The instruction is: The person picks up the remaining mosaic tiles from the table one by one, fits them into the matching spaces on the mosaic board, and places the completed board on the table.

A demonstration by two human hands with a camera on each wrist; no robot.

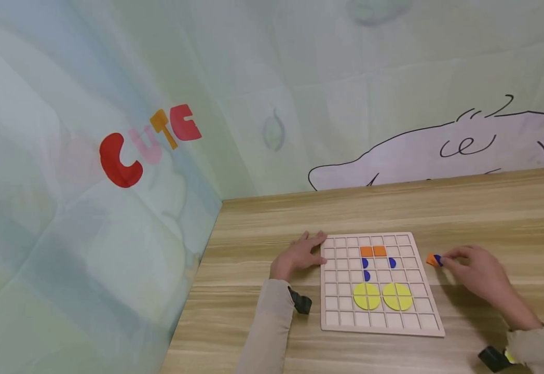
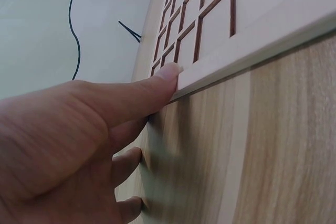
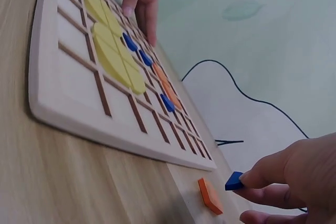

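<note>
A pale wooden grid board (image 1: pixel 332 304) lies flat on the table. My left hand (image 1: pixel 297 257) is at its far left corner, fingers spread. In the left wrist view its thumb (image 2: pixel 167 73) rests on the board's rim while other fingertips touch the table. Beyond the board's right edge, my right hand (image 1: pixel 482 272) pinches a blue half-round piece (image 3: pixel 233 181) between thumb and fingers. Close to that piece, an orange piece (image 3: pixel 210 196) lies on the table. Two orange squares (image 1: pixel 367 251), three blue half-rounds (image 1: pixel 392 263) and two yellow circles (image 1: pixel 397 296) made of quarters sit in the grid.
The wood-grain table (image 1: pixel 253 223) meets a printed cloth backdrop (image 1: pixel 262 93) at the back and left. Black wrist straps with cameras (image 1: pixel 301 301) show on both forearms, the right one (image 1: pixel 493 359) near the table's front right.
</note>
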